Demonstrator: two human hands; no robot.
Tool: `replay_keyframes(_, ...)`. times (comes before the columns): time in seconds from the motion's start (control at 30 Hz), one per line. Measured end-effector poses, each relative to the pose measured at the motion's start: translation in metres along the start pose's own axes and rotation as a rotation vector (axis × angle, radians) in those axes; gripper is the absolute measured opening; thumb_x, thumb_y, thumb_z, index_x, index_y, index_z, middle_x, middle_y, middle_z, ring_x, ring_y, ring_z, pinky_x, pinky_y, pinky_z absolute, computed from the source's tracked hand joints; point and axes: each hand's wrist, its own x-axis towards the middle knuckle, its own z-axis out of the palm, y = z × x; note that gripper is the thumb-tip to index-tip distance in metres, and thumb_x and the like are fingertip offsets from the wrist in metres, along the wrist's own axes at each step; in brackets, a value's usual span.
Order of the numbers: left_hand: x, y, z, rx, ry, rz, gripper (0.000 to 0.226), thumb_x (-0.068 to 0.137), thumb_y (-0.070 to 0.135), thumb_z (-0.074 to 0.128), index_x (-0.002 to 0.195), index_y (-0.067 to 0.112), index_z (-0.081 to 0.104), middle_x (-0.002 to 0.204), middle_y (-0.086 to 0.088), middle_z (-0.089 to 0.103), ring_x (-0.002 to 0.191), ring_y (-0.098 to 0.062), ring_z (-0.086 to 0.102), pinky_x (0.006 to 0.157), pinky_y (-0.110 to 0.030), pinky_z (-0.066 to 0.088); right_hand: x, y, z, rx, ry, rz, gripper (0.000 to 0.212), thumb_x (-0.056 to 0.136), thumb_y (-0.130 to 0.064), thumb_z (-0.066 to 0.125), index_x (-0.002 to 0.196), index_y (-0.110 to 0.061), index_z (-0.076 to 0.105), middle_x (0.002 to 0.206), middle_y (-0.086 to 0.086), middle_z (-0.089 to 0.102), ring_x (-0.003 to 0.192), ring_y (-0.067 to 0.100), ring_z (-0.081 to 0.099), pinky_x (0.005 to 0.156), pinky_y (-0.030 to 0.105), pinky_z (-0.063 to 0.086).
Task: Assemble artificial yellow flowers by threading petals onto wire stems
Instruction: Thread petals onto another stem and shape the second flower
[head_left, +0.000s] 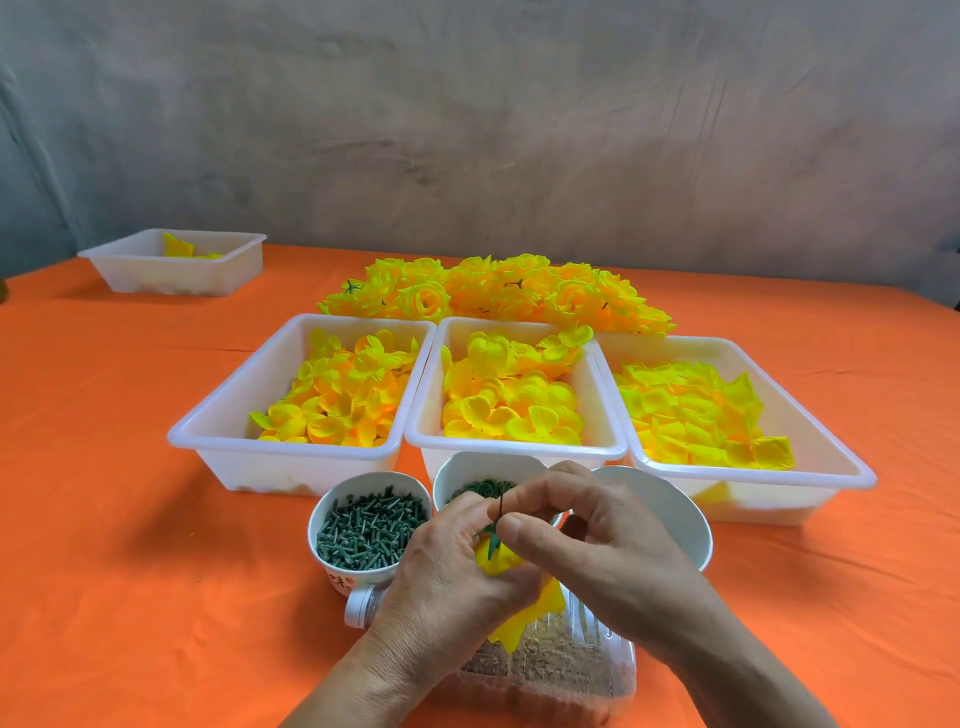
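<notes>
Now, low over orange desk (156, 571): left hand (447, 582) grips yellow petals (498, 564), right hand (597, 540) pinches green wire stem (502, 501) above green calyx (492, 535). Best: keep stem straight, pull steadily, seat calyx snug against petals.

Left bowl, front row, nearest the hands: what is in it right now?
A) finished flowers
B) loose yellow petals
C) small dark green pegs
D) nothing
C: the left bowl is heaped with small dark green pegs, while the loose yellow petals lie in the white trays behind it.
</notes>
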Motion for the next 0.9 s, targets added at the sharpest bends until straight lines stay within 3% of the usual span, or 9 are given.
replay_keyframes(0.07,0.000,0.000,0.000,0.016,0.020,-0.011,0.034,0.061,0.053,0.060,0.093,0.041,0.065,0.085,0.012,0.065,0.085,-0.003,0.062,0.076,-0.029,0.052,0.001,0.000,0.002,-0.075,0.038,-0.022,0.002,0.079,-0.035,0.073,0.078,-0.036,0.073,0.079,-0.021,0.058,0.066,-0.005,0.054,0.064,0.011,0.037)
replay_keyframes(0.2,0.000,-0.003,0.000,0.022,0.006,-0.049,0.030,0.064,0.047,0.066,0.093,0.038,0.064,0.088,0.013,0.067,0.086,-0.002,0.063,0.074,-0.027,0.053,0.001,-0.001,0.003,-0.159,0.040,-0.080,0.012,0.079,-0.024,0.075,0.072,-0.031,0.069,0.080,-0.022,0.056,0.067,-0.006,0.054,0.065,0.008,0.037)
replay_keyframes(0.33,0.000,-0.008,0.000,0.047,0.040,-0.068,0.046,0.057,0.054,0.067,0.095,0.033,0.052,0.081,0.010,0.067,0.072,-0.003,0.060,0.059,-0.017,0.046,0.001,-0.003,0.003,-0.290,0.016,-0.126,0.005,0.077,-0.029,0.067,0.073,-0.031,0.064,0.082,-0.028,0.053,0.074,-0.006,0.052,0.067,0.007,0.036)
replay_keyframes(0.63,0.001,-0.009,0.000,0.054,0.029,-0.051,0.049,0.056,0.052,0.069,0.098,0.034,0.049,0.082,0.017,0.063,0.069,-0.002,0.058,0.057,-0.013,0.044,0.002,0.003,0.002,-0.307,-0.002,-0.126,0.004,0.076,-0.034,0.067,0.075,-0.037,0.064,0.086,-0.027,0.054,0.075,-0.007,0.052,0.067,0.006,0.036)
replay_keyframes(0.9,-0.001,-0.008,-0.002,0.057,0.001,-0.043,0.052,0.056,0.053,0.067,0.101,0.034,0.049,0.085,0.014,0.066,0.072,-0.003,0.061,0.057,-0.014,0.046,0.000,0.006,0.004,-0.300,-0.007,-0.120,0.004,0.077,-0.036,0.064,0.080,-0.033,0.065,0.088,-0.017,0.063,0.075,-0.005,0.053,0.067,0.008,0.037)
